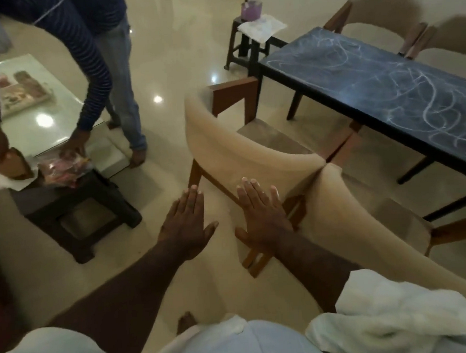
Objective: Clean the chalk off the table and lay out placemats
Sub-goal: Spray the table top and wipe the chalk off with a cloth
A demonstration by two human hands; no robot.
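Blocking the chalked table (379, 83), beige chairs (225, 155) stand side by side.

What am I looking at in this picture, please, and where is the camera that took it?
There is no machine here: a person wears a wide-angle camera on the head, so this one view looks forward and down at their own arms. The left hand and right hand are stretched out flat, fingers straight, holding nothing. Before them stand beige chairs beside a dark table whose top is covered in white chalk scribbles; no placemats lie on it. A white cloth is draped by the person's right shoulder. A small stool beyond the table carries a purple container and a white sheet. At the left another person bends over a second stool.
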